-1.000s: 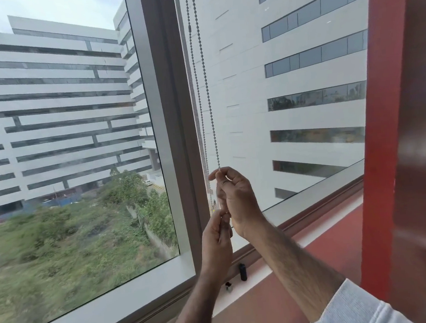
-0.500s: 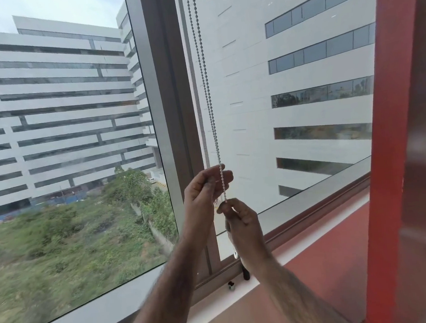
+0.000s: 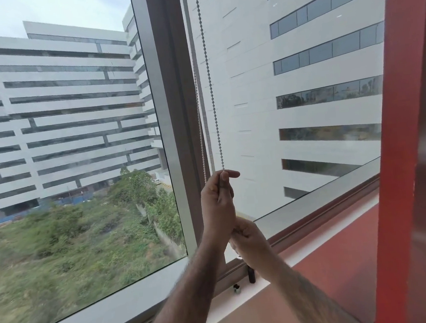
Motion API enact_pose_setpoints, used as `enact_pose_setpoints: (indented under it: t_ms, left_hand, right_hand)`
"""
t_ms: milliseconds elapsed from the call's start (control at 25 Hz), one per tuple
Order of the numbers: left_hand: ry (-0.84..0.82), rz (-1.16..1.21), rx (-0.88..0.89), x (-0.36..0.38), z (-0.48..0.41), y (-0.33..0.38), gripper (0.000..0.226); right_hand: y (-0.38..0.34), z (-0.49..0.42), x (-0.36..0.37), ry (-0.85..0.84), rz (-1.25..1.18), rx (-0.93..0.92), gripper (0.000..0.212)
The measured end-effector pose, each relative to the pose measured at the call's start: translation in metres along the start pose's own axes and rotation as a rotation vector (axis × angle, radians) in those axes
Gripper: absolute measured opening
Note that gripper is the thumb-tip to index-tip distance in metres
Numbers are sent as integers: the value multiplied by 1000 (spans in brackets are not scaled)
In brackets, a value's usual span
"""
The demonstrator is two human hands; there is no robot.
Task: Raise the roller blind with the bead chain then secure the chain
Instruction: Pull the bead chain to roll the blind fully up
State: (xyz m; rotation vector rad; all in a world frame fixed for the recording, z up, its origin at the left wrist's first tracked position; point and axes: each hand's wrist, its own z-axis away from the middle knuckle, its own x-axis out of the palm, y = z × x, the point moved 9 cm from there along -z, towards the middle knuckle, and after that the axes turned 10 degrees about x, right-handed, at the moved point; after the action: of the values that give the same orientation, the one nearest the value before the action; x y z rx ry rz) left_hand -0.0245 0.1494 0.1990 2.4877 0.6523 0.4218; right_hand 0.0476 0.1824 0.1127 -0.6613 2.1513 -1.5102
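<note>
A white bead chain (image 3: 209, 84) hangs down from above the frame, just right of the grey window mullion (image 3: 173, 100). My left hand (image 3: 218, 204) is the upper one, closed around the chain where the strand ends at its thumb and forefinger. My right hand (image 3: 249, 240) sits directly below it, fingers closed on the lower part of the chain, which is mostly hidden by both hands. The roller blind itself is out of view above.
A small dark fitting (image 3: 251, 276) and a tiny bracket (image 3: 236, 288) stand on the white sill (image 3: 271, 282) under my hands. A red column (image 3: 396, 145) rises at the right, beside a red ledge (image 3: 343, 253). Buildings and greenery lie beyond the glass.
My left hand went from below my right hand up to a higher grip on the chain. My right hand slid downward along the chain toward the sill.
</note>
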Motion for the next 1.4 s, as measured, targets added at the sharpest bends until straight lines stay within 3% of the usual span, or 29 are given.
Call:
enact_pose_setpoints:
  t_ms: [120, 240, 320, 440, 520, 680, 880, 1040, 1400]
  left_hand:
    - [33, -90, -7, -8, 3, -13, 30]
    - [11, -134, -13, -15, 30, -33, 30]
    - [-24, -183, -45, -15, 54, -49, 30]
    - [-57, -239, -78, -15, 77, -67, 29]
    - [-78, -222, -80, -13, 80, -73, 27]
    - [-154, -211, -52, -8, 81, -72, 24]
    - [-306, 96, -191, 4, 73, -70, 33]
    - [-184, 257, -172, -12, 33, -49, 31]
    - [-189, 341, -297, 15, 3, -32, 31]
  right_hand:
    - [-22, -17, -14, -29, 250, -38, 27]
    - [-50, -28, -49, 215, 291, -69, 24]
    - [-61, -29, -56, 271, 158, -86, 23]
    - [-61, -35, -30, 54, -202, 20, 23]
    - [-62, -33, -16, -23, -281, 42, 28]
    - [-61, -32, -20, 119, -404, -59, 32]
    - [-63, -28, -35, 241, -304, -145, 35]
    - [-52, -21, -34, 271, -212, -166, 32]
    - [34, -7, -18, 303, -51, -53, 32]
